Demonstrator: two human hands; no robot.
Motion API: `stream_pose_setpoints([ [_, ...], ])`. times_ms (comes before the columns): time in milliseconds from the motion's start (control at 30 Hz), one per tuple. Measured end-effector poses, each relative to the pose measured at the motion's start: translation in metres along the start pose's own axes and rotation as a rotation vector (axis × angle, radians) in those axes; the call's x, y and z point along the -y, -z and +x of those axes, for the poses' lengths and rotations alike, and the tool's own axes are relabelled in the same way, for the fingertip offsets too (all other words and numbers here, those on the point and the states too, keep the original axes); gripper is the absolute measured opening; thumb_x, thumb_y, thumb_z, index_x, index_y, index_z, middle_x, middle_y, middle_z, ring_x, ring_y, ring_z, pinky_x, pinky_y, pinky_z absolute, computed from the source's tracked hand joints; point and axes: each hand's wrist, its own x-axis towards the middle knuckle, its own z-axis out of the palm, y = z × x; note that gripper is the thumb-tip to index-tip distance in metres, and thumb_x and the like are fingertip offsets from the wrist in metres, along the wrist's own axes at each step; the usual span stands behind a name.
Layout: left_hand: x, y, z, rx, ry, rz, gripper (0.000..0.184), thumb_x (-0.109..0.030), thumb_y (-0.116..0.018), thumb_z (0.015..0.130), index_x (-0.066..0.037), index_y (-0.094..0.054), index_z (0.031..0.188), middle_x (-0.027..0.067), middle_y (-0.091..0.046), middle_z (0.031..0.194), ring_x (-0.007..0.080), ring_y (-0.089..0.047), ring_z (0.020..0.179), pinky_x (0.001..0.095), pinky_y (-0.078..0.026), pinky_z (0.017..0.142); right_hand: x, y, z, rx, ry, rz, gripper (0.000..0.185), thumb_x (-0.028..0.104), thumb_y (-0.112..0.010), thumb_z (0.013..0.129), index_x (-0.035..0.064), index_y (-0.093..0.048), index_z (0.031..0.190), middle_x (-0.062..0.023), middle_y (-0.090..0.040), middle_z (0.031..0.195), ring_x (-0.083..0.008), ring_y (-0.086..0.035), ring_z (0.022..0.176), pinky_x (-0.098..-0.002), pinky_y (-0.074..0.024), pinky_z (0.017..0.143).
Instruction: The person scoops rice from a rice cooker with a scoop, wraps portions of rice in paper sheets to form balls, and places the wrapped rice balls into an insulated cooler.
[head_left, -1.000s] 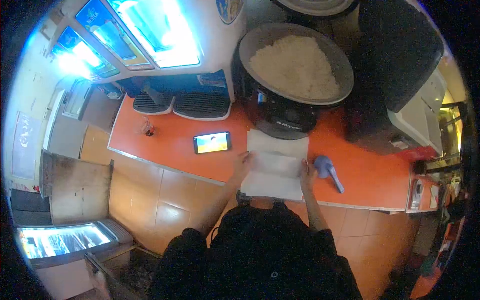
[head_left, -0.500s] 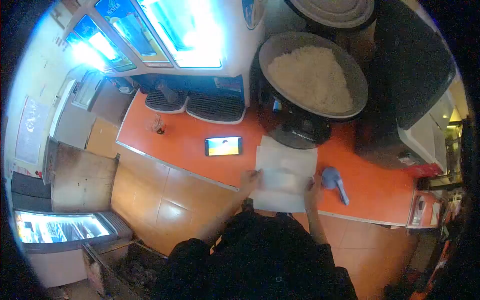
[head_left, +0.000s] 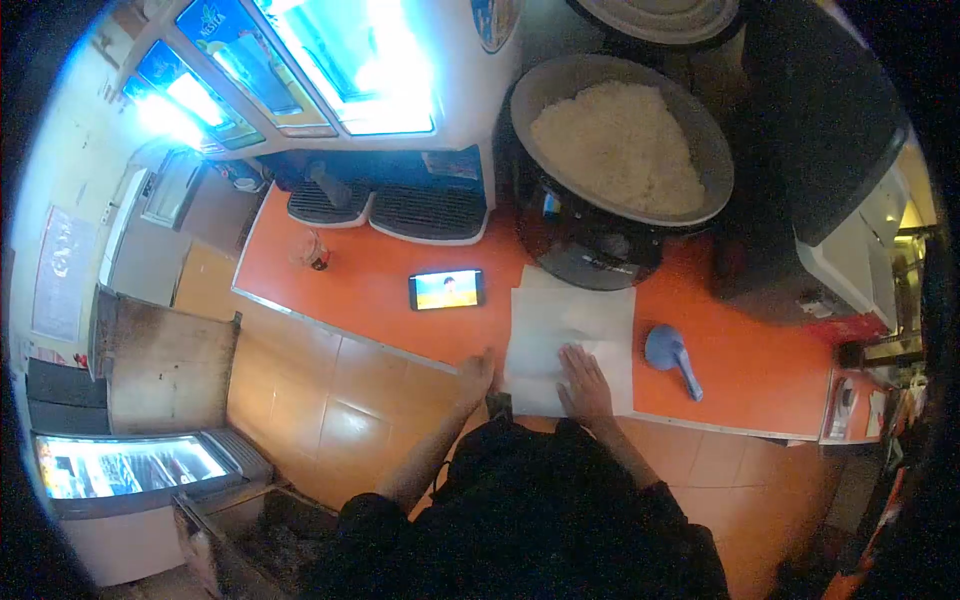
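White paper sheets (head_left: 535,330) lie on the orange counter (head_left: 370,300) in front of a black rice cooker (head_left: 585,245). My right hand (head_left: 585,385) rests flat on the paper, its fingers spread. Just left of the paper, near the counter's front edge, is my left hand (head_left: 478,375), blurred, so its fingers cannot be made out well. A blue scoop (head_left: 668,350) lies to the right of the paper. On the left a phone (head_left: 446,289) with a lit screen lies flat. White rice (head_left: 620,145) fills the wide bowl on the cooker.
A drink dispenser (head_left: 470,100) with lit panels and drip trays (head_left: 425,212) stands at the back left. Near it is a small glass (head_left: 314,252). A large black appliance (head_left: 810,130) stands at the right. Below left is a lit display case (head_left: 130,465).
My right hand has moved from the paper's right edge onto its middle and lies flat. My left hand has left the paper and moved slightly left and down.
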Motion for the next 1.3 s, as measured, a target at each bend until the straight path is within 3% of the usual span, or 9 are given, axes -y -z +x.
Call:
stream_pose_setpoints([
  [200,0.024,-0.004,0.022,0.422,0.404,-0.187,0.032,-0.03,-0.056,0.091,-0.004,-0.063,0.075,0.0035,-0.057,0.06,0.016,-0.054,0.049,0.0301,-0.045,0.049,-0.006,0.001,0.003,0.069,-0.027,0.055,0.069,0.02,-0.058,0.082,0.006,-0.031,0.143,-0.0121,-0.03,0.149,-0.0292,-0.027,0.138,-0.0446,-0.0221,0.113],
  [300,0.016,0.006,0.046,0.636,-0.287,0.031,0.022,-0.025,-0.062,0.086,-0.004,-0.067,0.084,0.0046,-0.063,0.072,0.0135,-0.059,0.063,0.0282,-0.047,0.057,-0.007,0.004,0.003,0.042,0.008,0.06,0.069,0.02,-0.058,0.082,0.0062,-0.03,0.144,-0.0122,-0.03,0.149,-0.0292,-0.026,0.139,-0.0449,-0.0214,0.113],
  [400,-0.042,-0.029,0.054,0.572,-0.051,0.645,0.041,-0.024,-0.068,0.078,-0.002,-0.06,0.112,0.0116,-0.065,0.103,0.018,-0.062,0.094,0.0331,-0.051,0.082,-0.013,-0.004,0.002,0.053,0.014,0.035,0.068,0.018,-0.057,0.082,0.0063,-0.029,0.144,-0.0121,-0.03,0.149,-0.029,-0.026,0.139,-0.0448,-0.0212,0.113],
  [500,-0.048,-0.061,0.072,0.434,-0.264,0.262,0.041,-0.021,-0.068,0.073,-0.001,-0.062,0.108,0.0099,-0.066,0.1,0.0195,-0.064,0.087,0.036,-0.052,0.08,-0.011,-0.003,0.0,0.022,0.011,0.083,0.067,0.016,-0.055,0.083,0.0066,-0.029,0.144,-0.0124,-0.03,0.149,-0.0293,-0.026,0.139,-0.0449,-0.0213,0.113],
  [567,-0.024,-0.069,0.121,0.629,-0.87,0.464,0.026,-0.017,-0.066,0.077,-0.001,-0.067,0.098,0.0078,-0.068,0.098,0.0145,-0.064,0.09,0.0319,-0.052,0.078,-0.013,-0.005,0.001,0.051,0.015,0.038,0.068,0.017,-0.057,0.082,0.0054,-0.03,0.143,-0.0132,-0.029,0.149,-0.0306,-0.027,0.138,-0.0458,-0.0225,0.113],
  [667,-0.047,-0.031,0.121,1.079,-0.602,0.365,0.033,-0.021,-0.067,0.081,-0.002,-0.065,0.108,0.013,-0.066,0.11,0.0184,-0.063,0.102,0.0325,-0.05,0.089,-0.015,-0.004,0.001,0.048,0.033,0.006,0.065,0.016,-0.058,0.082,0.0032,-0.033,0.141,-0.0149,-0.032,0.147,-0.0318,-0.03,0.136,-0.0464,-0.0245,0.112],
  [767,-0.087,-0.033,0.09,1.058,-0.629,0.571,0.052,-0.043,-0.072,0.076,-0.006,-0.064,0.112,0.0146,-0.062,0.119,0.0264,-0.056,0.115,0.0384,-0.041,0.102,-0.02,-0.009,-0.004,-0.046,0.089,-0.007,0.058,0.012,-0.057,0.083,0.0015,-0.039,0.137,-0.0163,-0.038,0.142,-0.0321,-0.034,0.134,-0.0455,-0.0282,0.11],
  [967,-0.103,-0.109,0.092,0.841,-0.828,1.189,0.04,-0.038,-0.068,0.078,-0.005,-0.066,0.101,0.0161,-0.067,0.102,0.033,-0.062,0.099,0.0436,-0.048,0.087,-0.024,0.005,-0.003,-0.193,0.174,0.027,0.048,0.006,-0.057,0.082,-0.0008,-0.048,0.129,-0.018,-0.047,0.134,-0.034,-0.046,0.124,-0.0445,-0.0386,0.103],
  [1300,-0.059,-0.092,0.012,0.724,-1.076,0.797,0.036,-0.013,-0.052,0.09,-0.006,-0.055,0.125,0.0127,-0.05,0.135,0.0259,-0.044,0.128,0.037,-0.038,0.106,-0.052,-0.034,-0.001,-0.295,0.248,0.03,0.036,0.005,-0.062,0.08,-0.0034,-0.056,0.113,-0.0183,-0.053,0.125,-0.0364,-0.054,0.113,-0.0437,-0.0456,0.096],
])
